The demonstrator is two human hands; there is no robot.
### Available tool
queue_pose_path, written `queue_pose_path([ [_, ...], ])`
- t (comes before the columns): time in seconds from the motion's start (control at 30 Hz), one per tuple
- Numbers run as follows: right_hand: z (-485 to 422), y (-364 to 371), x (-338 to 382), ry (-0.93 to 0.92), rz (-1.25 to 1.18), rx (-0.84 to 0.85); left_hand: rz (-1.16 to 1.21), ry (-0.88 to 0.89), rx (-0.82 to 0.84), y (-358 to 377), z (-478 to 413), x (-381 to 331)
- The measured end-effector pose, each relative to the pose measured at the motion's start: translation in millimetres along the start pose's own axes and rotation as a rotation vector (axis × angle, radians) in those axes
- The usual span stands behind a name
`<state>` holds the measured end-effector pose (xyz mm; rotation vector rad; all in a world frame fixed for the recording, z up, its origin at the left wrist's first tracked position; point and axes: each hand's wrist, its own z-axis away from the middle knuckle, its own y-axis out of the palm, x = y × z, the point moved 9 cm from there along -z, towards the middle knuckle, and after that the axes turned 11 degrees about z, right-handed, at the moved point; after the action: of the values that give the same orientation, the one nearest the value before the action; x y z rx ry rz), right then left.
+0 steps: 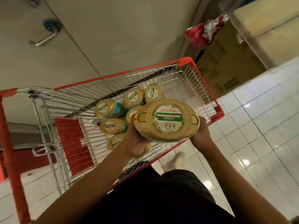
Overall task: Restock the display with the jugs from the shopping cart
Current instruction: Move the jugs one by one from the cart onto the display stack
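I hold one tan-lidded jug with a green and white label above the near side of the shopping cart. My left hand grips it from below on the left. My right hand supports its right side. Several more jugs with the same lids stand inside the red-rimmed wire cart, grouped toward its middle. The display is not in view.
A pale door with a metal lever handle stands behind the cart. Cardboard boxes and a red and white bag sit at the upper right. Glossy white floor tiles spread to the right. My shoe shows below the cart.
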<state>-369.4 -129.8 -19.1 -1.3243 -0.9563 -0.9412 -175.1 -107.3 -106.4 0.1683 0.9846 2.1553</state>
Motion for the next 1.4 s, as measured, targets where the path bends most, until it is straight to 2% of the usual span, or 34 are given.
queue_pose_path([
  [0.13, 39.4, -92.5, -24.0, 0.018, 0.012, -0.128, -0.045, -0.066, -0.043, 54.0, -30.9, 71.5],
  [0.47, 137.5, -316.6, -95.5, 0.198, -0.01, -0.356, -0.288, -0.247, 0.081, 202.2, -105.8, 275.9],
  [0.67, 148.7, -419.2, -124.8, 0.205, -0.055, -0.484, -0.368, -0.343, 0.125, 271.5, -160.0, 350.9],
  [0.9, 96.7, -531.6, -169.1, 0.272, -0.034, -0.566, -0.494, -0.38, 0.222, 379.4, -245.9, 390.7],
  [1.07, 26.8, -617.3, -185.3, 0.325, -0.009, -0.56, -0.494, -0.366, 0.175, 460.1, -317.9, 401.4],
  [1.23, -58.5, -684.1, -211.8, 0.399, 0.064, -0.445, -0.518, -0.295, 0.181, 527.3, -385.0, 381.8],
  [1.4, -153.9, -720.7, -235.4, 0.404, 0.125, -0.271, -0.519, -0.134, 0.084, 577.2, -451.1, 344.6],
])
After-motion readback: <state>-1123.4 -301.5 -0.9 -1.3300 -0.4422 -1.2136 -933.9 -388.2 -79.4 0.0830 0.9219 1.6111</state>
